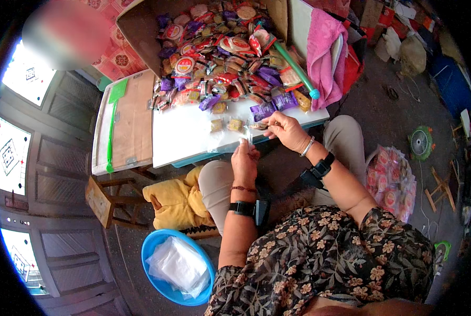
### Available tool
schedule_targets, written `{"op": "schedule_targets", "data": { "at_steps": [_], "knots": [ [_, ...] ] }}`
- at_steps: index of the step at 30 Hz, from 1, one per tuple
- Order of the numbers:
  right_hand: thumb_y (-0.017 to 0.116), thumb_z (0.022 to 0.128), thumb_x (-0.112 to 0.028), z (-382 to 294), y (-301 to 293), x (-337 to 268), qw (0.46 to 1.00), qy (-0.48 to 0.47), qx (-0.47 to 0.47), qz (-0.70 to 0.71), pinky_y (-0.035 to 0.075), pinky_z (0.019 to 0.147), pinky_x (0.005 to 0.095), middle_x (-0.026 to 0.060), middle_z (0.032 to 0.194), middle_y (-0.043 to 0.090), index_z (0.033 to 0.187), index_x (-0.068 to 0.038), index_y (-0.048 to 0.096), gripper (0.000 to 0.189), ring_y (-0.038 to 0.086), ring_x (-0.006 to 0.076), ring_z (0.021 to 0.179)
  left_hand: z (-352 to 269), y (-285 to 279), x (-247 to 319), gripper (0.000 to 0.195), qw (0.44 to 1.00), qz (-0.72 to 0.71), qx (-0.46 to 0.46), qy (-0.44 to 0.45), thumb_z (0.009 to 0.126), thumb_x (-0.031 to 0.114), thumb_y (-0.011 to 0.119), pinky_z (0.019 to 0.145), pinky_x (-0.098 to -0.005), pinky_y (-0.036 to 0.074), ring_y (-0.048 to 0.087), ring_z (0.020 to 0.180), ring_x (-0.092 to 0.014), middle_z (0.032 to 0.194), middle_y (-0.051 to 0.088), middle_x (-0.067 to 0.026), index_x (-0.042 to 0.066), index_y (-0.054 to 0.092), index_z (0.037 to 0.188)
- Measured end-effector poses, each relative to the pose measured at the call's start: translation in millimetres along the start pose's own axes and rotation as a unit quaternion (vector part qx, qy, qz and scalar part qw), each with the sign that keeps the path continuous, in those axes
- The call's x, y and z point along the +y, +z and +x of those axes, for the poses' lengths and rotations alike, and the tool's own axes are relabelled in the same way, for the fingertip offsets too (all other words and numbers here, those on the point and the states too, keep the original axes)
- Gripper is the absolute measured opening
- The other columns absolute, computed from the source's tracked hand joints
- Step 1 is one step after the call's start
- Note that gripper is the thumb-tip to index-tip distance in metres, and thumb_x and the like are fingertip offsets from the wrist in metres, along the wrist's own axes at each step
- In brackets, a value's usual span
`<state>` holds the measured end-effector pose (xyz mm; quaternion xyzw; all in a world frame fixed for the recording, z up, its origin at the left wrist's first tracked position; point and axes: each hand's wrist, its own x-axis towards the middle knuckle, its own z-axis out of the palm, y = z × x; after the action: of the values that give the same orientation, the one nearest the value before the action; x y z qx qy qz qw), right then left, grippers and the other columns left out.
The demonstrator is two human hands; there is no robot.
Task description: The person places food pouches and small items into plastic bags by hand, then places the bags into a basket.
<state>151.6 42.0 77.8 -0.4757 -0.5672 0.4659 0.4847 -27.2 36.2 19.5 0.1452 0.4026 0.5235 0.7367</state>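
Observation:
At the front edge of the white tabletop [172,146], my left hand [244,162] pinches the edge of a clear plastic bag [250,136]. My right hand [288,132] holds a small wrapped snack [259,126] at the bag, its wrapper partly hidden by my fingers. Two yellowish wrapped sweets, one at the left [216,125] and another nearer the bag [235,125], lie just beyond my left hand; whether they are inside clear plastic is hard to tell. Purple packets [262,111] rest just past my right fingers. Behind them spreads a large heap of mixed wrapped snacks [223,59].
A cardboard box [138,35] opens around the heap. A green tube [296,69] and a pink towel [326,59] are at the right, a green fly swatter [114,114] at the left. Below, a blue basin [146,264] holds clear bags. A filled bag of packets [389,185] sits right.

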Motion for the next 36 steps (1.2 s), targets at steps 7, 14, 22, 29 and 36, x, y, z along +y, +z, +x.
{"op": "schedule_targets", "data": {
  "at_steps": [7,14,22,29,36],
  "knots": [
    [0.057,0.091,0.003,-3,-17,-6,0.985,-0.098,-0.015,-0.144,0.053,0.082,0.0305,0.0136,0.120,0.064,0.090,-0.001,0.054,0.005,0.066,0.0189,0.097,-4,5,6,0.033,1.000,0.014,0.014,0.005,0.097,0.036,0.059,0.060,-0.0278,0.044,0.047,0.064,-0.013,0.077,0.052,-0.0030,0.004,0.056,0.090],
    [0.057,0.086,0.005,-7,-5,-24,0.933,-0.217,-0.059,-0.281,0.050,0.092,0.0357,0.0156,0.116,0.064,0.101,0.000,0.060,0.015,0.061,0.0339,0.108,-8,11,9,0.035,1.000,0.024,0.020,-0.002,0.096,0.038,0.059,0.060,-0.0281,0.044,0.047,0.064,-0.012,0.076,0.051,-0.0024,0.005,0.057,0.089],
    [0.054,0.088,0.003,-7,-9,-14,0.914,-0.222,-0.022,-0.340,0.050,0.092,0.0374,0.0173,0.115,0.063,0.105,0.001,0.060,0.019,0.061,0.0353,0.109,-3,2,7,0.041,0.999,0.045,0.018,0.013,0.094,0.043,0.060,0.059,-0.0284,0.048,0.055,0.062,-0.015,0.075,0.059,-0.0051,0.003,0.060,0.087],
    [0.050,0.090,-0.001,-6,5,-17,0.931,-0.219,-0.073,-0.283,0.051,0.089,0.0372,0.0176,0.108,0.065,0.108,-0.001,0.061,0.021,0.062,0.0346,0.105,-2,2,6,0.039,0.998,0.058,0.014,0.017,0.095,0.042,0.060,0.058,-0.0279,0.047,0.053,0.062,-0.014,0.075,0.057,-0.0048,0.004,0.060,0.087],
    [0.054,0.087,0.000,11,18,-1,0.916,-0.255,-0.101,-0.292,0.051,0.085,0.0386,0.0167,0.102,0.064,0.104,-0.003,0.061,0.018,0.063,0.0349,0.098,-17,19,11,0.033,0.999,0.046,-0.022,-0.003,0.099,0.037,0.055,0.060,-0.0256,0.041,0.046,0.065,-0.011,0.079,0.051,-0.0006,0.004,0.057,0.097]
  ]
}}
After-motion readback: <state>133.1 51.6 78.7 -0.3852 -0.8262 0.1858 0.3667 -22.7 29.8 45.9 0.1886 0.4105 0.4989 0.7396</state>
